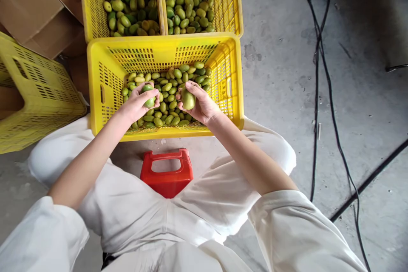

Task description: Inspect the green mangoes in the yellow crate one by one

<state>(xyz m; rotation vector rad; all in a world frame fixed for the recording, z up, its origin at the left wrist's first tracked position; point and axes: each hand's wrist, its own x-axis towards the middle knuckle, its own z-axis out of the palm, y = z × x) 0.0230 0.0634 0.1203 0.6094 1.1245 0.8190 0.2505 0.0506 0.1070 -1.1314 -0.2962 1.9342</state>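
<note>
A yellow plastic crate (105, 72) in front of my knees holds several small green fruits (172, 83). My left hand (137, 104) is inside the crate, its fingers wrapped round one green fruit (148, 101). My right hand (200, 104) is beside it, closed on another green fruit (188, 100) and holding it just above the pile. The two hands are about a fruit's width apart.
Two more yellow crates (161, 8) of green fruits stand behind the near one. An overturned yellow crate (35, 93) and cardboard boxes (35, 12) lie at the left. I sit on a red stool (167, 174). Black cables (318, 72) run over the concrete floor at the right.
</note>
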